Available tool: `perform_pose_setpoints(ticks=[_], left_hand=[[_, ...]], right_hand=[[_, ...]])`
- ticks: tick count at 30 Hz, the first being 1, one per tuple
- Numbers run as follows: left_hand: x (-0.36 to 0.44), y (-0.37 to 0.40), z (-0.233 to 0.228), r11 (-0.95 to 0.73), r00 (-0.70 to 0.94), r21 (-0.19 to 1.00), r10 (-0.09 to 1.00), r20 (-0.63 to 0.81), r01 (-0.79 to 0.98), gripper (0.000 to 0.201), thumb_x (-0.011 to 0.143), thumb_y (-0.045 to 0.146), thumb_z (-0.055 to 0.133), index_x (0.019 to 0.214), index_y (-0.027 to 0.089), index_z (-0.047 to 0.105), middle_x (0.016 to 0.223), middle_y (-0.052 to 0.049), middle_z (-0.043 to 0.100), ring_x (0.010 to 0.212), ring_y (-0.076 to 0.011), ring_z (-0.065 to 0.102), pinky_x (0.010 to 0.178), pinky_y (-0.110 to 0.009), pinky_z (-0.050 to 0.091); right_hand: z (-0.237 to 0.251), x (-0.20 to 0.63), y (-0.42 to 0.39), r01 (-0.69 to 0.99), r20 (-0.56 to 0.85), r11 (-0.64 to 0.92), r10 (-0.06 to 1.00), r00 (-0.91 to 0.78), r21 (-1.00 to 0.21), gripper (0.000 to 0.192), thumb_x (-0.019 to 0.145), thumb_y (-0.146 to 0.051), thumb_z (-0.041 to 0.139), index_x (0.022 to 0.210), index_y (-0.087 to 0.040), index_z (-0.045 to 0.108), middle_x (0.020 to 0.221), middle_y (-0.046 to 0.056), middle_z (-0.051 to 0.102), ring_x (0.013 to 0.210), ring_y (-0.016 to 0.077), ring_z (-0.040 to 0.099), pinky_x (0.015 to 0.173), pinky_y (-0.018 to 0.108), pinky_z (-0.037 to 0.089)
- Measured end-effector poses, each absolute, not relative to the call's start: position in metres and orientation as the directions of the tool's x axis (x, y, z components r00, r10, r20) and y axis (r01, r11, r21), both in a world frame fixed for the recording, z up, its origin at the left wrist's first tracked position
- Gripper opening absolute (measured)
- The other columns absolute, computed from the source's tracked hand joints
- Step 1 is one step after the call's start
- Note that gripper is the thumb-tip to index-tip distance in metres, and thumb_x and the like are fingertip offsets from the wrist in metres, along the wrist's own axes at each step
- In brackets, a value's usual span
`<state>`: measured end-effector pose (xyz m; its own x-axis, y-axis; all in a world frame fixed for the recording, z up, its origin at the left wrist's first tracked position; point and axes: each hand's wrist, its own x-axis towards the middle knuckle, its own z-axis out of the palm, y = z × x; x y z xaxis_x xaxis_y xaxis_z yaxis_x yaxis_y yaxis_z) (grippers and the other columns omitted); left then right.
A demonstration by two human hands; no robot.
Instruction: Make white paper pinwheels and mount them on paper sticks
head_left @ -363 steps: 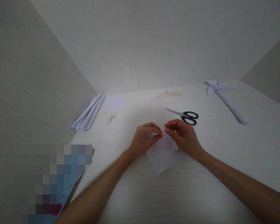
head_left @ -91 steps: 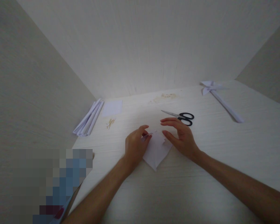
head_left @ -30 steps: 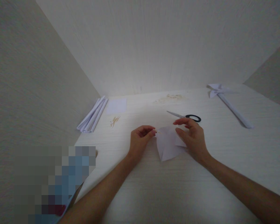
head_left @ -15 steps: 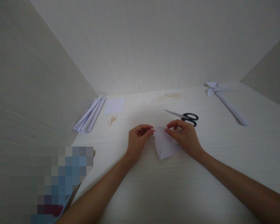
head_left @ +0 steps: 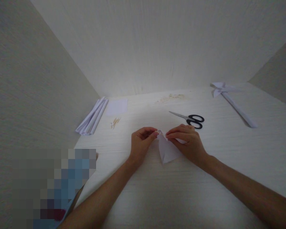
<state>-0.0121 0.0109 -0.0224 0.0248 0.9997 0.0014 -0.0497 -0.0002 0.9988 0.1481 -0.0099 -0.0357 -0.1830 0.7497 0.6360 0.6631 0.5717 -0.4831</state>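
Fingers of the left hand (head_left: 141, 143) and right hand (head_left: 188, 141) pinch the folded white paper (head_left: 167, 150) at its top corner, on the desk (head_left: 205, 178) near the scissors (head_left: 192, 119) — best kept pinched tight, edges aligned.

Scissors (head_left: 190, 119) just beyond hands; tabletop (head_left: 181, 190) nearside open.

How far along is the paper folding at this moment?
Looks done: one paper pinwheel lies finished at the far right. In hand: left hand and right hand pinch the folded sheet at its top. Left, apparently: paper strips, small sticks and scissors lie unused.
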Motion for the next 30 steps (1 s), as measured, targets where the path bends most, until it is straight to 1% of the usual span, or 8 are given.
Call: perform_pose_setpoints(ticks=[3,6,12,17,24,30], left_hand=[[-0.0123,0.0096,-0.0222,-0.041,0.027,0.999,0.999,0.041,0.005,0.008,0.057,0.019,0.069,0.063,0.016,0.065,0.064,0.0,0.066,0.057,-0.0093,0.057,0.058,-0.021,0.046],[-0.0131,0.0086,-0.0239,-0.128,0.055,0.988,0.991,0.124,0.09,0.006,0.059,0.019,0.067,0.065,0.017,0.066,0.066,-0.001,0.067,0.058,-0.0097,0.056,0.056,-0.021,0.044],[-0.0143,0.0049,-0.0243,-0.322,0.143,0.907,0.945,0.293,0.272,0.005,0.064,0.016,0.063,0.067,0.017,0.066,0.065,-0.001,0.066,0.058,-0.0098,0.054,0.055,-0.021,0.042],[-0.0152,0.0033,-0.0238,-0.404,0.181,0.861,0.914,0.363,0.311,0.005,0.066,0.017,0.062,0.069,0.017,0.066,0.066,-0.001,0.065,0.058,-0.01,0.054,0.055,-0.022,0.042],[-0.015,0.0022,-0.0233,-0.431,0.175,0.842,0.902,0.395,0.324,0.006,0.067,0.016,0.06,0.069,0.019,0.066,0.066,-0.001,0.065,0.059,-0.011,0.055,0.056,-0.023,0.043],[-0.0137,0.0005,-0.0211,-0.462,0.177,0.819,0.887,0.426,0.342,0.007,0.067,0.015,0.06,0.068,0.018,0.066,0.064,-0.002,0.065,0.057,-0.0106,0.054,0.055,-0.022,0.044]], right_hand=[[-0.0355,0.148,-0.0104,0.679,0.636,0.575,0.745,-0.203,-0.456,0.014,0.075,-0.013,0.058,0.064,-0.021,0.064,0.075,0.001,0.068,0.07,0.0157,0.058,0.069,0.035,0.035],[-0.0357,0.1479,-0.0113,0.692,0.632,0.572,0.745,-0.213,-0.441,0.016,0.076,-0.013,0.056,0.065,-0.022,0.064,0.077,0.001,0.068,0.072,0.0159,0.058,0.07,0.035,0.032],[-0.0377,0.1478,-0.0131,0.698,0.626,0.581,0.742,-0.241,-0.419,0.016,0.078,-0.013,0.054,0.069,-0.022,0.064,0.08,0.001,0.067,0.072,0.0149,0.056,0.071,0.035,0.029],[-0.0375,0.1479,-0.0134,0.7,0.612,0.584,0.746,-0.263,-0.411,0.017,0.077,-0.011,0.055,0.069,-0.023,0.064,0.083,0.0,0.067,0.072,0.0138,0.055,0.072,0.035,0.028],[-0.0376,0.1489,-0.0143,0.713,0.571,0.565,0.772,-0.279,-0.416,0.016,0.079,-0.015,0.053,0.07,-0.024,0.063,0.086,0.0,0.066,0.074,0.0144,0.055,0.074,0.036,0.027],[-0.0366,0.1482,-0.0146,0.715,0.577,0.577,0.761,-0.296,-0.394,0.017,0.079,-0.013,0.053,0.069,-0.023,0.063,0.086,0.0,0.066,0.074,0.0141,0.055,0.073,0.035,0.026]])
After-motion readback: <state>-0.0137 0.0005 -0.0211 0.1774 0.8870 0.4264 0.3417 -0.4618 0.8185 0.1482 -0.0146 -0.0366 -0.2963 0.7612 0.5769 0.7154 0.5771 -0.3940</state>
